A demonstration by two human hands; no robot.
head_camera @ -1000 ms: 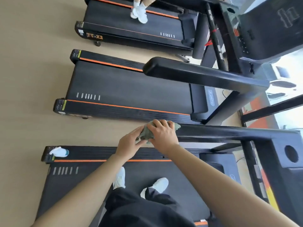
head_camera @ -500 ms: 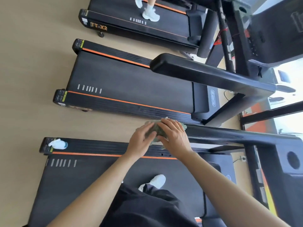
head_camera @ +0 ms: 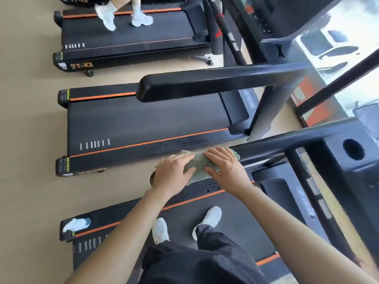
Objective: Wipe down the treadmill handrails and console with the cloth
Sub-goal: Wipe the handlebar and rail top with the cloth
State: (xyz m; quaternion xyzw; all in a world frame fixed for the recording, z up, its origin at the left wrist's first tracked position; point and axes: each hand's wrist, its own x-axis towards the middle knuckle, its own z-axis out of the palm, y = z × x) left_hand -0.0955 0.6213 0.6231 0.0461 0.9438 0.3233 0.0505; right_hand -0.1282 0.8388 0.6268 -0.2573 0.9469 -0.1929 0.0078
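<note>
Both hands lie on a grey-green cloth (head_camera: 198, 163) that is spread over the near end of the black handrail (head_camera: 287, 141). The left hand (head_camera: 172, 174) covers its near part and the right hand (head_camera: 226, 167) its far part, with fingers almost straight and thumbs spread toward each other. The person stands in white shoes (head_camera: 210, 217) on the belt (head_camera: 242, 232) of a black treadmill with orange stripes, and the handrail runs to a console (head_camera: 336, 160) with a round hole. On the beige floor (head_camera: 26, 119) beside it stand two more treadmills, the near one (head_camera: 143, 124) without a user and the far one (head_camera: 127, 35) with another person's feet in white shoes.
</note>
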